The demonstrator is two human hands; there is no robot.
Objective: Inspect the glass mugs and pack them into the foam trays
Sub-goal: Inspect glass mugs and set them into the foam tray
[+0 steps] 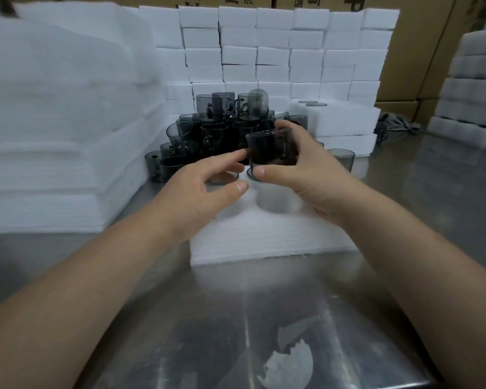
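Mug (270, 149) of smoky grey glass is held upright above the counter (180, 318), near the middle of the view, in the right hand (316, 179): the thumb presses its near lower edge and the fingers curl round its far side and rim. The left hand (198, 192) sits at nine o'clock of the mug, holding nothing, its fingers loosely spread and reaching toward the glass. Its forefinger ends just at the mug's left wall, though blur hides whether it touches. Directly below both hands, at six o'clock of the mug, lies a white foam tray (264, 240) flat on the counter, with a round pocket (278, 202) showing under the right hand. At twelve o'clock, behind the hands, stands a pile of mugs (213, 130) of the same grey glass, stacked in several tiers. A single mug (341, 160) stands on the counter at three o'clock. Beyond it rest stacked foam trays (345, 122), with glass rims showing on top. Tall foam sheets (54, 122) fill nine o'clock, foam blocks (278, 51) wall the back, and a torn white scrap (289, 357) lies at six o'clock, near the counter's front.
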